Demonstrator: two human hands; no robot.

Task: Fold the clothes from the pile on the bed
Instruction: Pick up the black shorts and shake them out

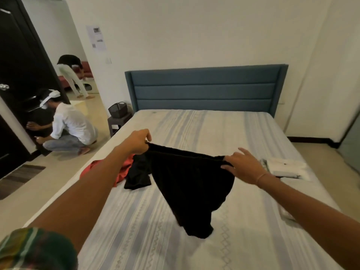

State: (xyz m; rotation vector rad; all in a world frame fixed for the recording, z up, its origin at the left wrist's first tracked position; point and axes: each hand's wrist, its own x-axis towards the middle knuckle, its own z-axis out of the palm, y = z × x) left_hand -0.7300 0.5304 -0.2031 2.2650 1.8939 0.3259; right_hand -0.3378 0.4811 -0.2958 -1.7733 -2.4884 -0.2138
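Striped bedding covers the bed (pixel 194 221), which runs up to a blue padded headboard (pixel 204 88) against a pale wall. Both arms reach out over the mattress. The left hand (pixel 137 142) pinches one top corner of a black garment (pixel 192 188) with curled fingers, and the right hand (pixel 243 167) holds the other corner between thumb and forefinger, its remaining fingers spread. The garment hangs stretched between the hands and tapers down to a point whose lower end touches the bedding nearer the person. Just below and beyond the left forearm lies the rest of the pile: a red cloth (pixel 124 168) near the bed's left edge and a second black piece (pixel 138 174) beside it, partly hidden behind the held garment. Just right of the right hand, near the bed's right edge, sits a folded white stack (pixel 286 167). Left of the left hand, off the bed, a person in a white shirt (pixel 72 125) crouches on the floor by a dark door (pixel 17 75); further back another person (pixel 72 75) bends over in a doorway. A small dark stand (pixel 116 121) with a black basket (pixel 118 110) on it stands beside the headboard.
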